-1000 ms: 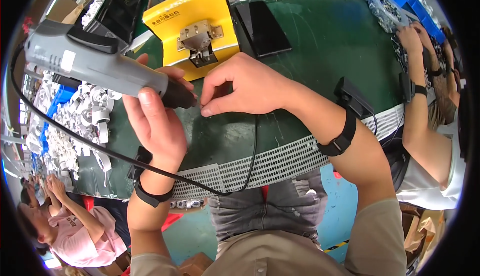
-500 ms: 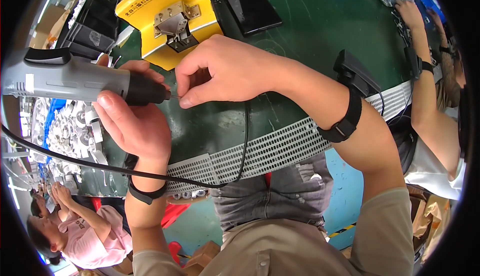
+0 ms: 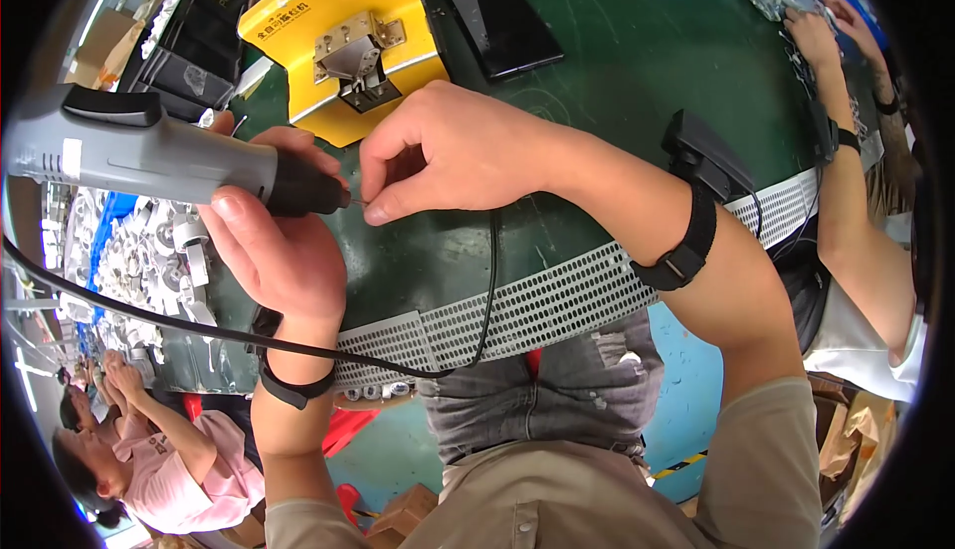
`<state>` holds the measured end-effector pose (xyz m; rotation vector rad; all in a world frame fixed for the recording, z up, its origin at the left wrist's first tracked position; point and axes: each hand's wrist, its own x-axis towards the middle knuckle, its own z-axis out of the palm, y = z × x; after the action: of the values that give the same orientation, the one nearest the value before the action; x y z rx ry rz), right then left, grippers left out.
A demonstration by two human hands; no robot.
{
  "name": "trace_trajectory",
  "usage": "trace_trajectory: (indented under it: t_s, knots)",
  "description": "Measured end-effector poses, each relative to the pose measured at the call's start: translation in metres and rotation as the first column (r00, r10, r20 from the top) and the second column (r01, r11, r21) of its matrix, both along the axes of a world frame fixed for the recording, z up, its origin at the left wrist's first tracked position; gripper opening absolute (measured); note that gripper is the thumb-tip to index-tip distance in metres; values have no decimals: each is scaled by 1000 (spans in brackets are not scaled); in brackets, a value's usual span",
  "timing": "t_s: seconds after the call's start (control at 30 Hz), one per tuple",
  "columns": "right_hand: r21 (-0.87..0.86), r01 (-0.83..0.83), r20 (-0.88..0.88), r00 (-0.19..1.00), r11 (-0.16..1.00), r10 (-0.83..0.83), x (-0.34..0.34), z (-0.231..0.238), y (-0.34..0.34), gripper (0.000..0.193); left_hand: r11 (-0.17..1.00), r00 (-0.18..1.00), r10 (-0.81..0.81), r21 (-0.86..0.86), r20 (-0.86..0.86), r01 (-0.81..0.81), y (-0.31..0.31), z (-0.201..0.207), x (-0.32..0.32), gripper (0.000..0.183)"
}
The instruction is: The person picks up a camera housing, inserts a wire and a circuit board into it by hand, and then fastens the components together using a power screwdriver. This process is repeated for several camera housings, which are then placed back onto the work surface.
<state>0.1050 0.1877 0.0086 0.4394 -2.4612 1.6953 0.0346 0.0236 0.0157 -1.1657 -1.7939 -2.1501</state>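
A grey electric screwdriver (image 3: pixel 179 158) with a black nose lies across my left hand (image 3: pixel 293 266), its nose pointing right. The thumb is on the near side and the other fingers curl round the far side. A thin metal bit (image 3: pixel 357 202) sticks out of the screwdriver's tip. My right hand (image 3: pixel 473 151) pinches its end between thumb and forefinger, just right of the nose; the fingertips partly hide it. Just beyond my hands stands a yellow machine (image 3: pixel 320 44) with a metal block (image 3: pixel 350 50) on its front.
A black phone-like slab (image 3: pixel 502 22) lies on the green table (image 3: pixel 607 72). White parts (image 3: pixel 159 256) are heaped at left. A black cable (image 3: pixel 199 328) crosses my left wrist. A perforated strip (image 3: pixel 537 295) lines the near edge. Co-workers (image 3: pixel 174 459) sit left; another's hands (image 3: pixel 816 37) work at right.
The screwdriver has tipped slightly, its nose a little lower and farther right. Slightly more of its tip shows beside my pinching fingers. The whole view has shifted a little.
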Motion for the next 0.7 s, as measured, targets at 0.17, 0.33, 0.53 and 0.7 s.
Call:
trace_trajectory:
  t_s: [0.17,0.33,0.53,0.7]
  knots:
    - [2,-21,17,1000,1000,21,1,1,1,16,998,999,-48,42,-7,48,-1,-1,-1,62]
    - [3,-40,84,996,999,40,0,4,-1,16,993,995,-96,61,-6,96,-2,-1,-2,57]
    - [-107,3,105,994,994,8,-3,-3,-9,18,994,996,-82,68,-18,83,-4,-6,-3,53]
    - [-27,40,153,988,999,-36,-1,0,-4,14,994,994,-106,27,5,105,0,-10,-4,55]
